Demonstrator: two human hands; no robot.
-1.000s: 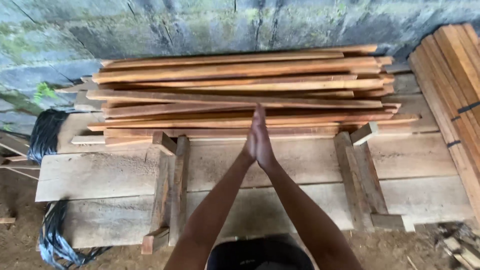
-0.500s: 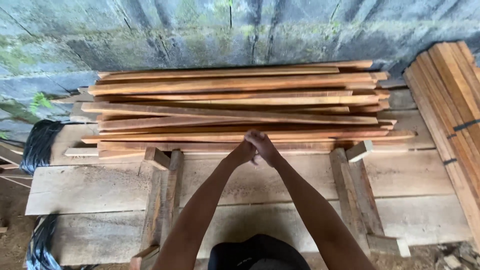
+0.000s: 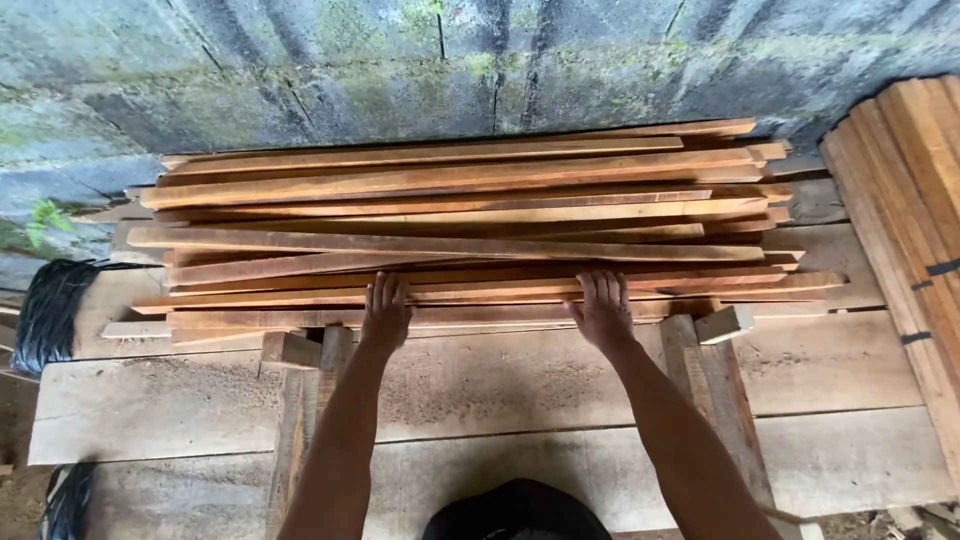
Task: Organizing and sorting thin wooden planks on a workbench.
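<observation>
A pile of long thin reddish-brown wooden slats [image 3: 470, 215] lies across wide grey planks [image 3: 520, 385] in front of a mossy block wall. My left hand [image 3: 385, 315] rests palm down on the nearest slats at the pile's front edge, fingers spread. My right hand [image 3: 603, 308] lies flat the same way, about a forearm's length to the right. Both hands touch the front slats; neither closes around one.
A strapped bundle of slats [image 3: 915, 215] runs along the right edge. Two upright wooden cross-pieces [image 3: 305, 385] [image 3: 715, 390] sit on the planks by my arms, with a small wood block [image 3: 724, 322]. Black plastic [image 3: 50, 310] hangs at the left.
My hands were pressed together above the planks a second ago. They have parted and moved forward, now resting flat on the front slats. The view has shifted slightly.
</observation>
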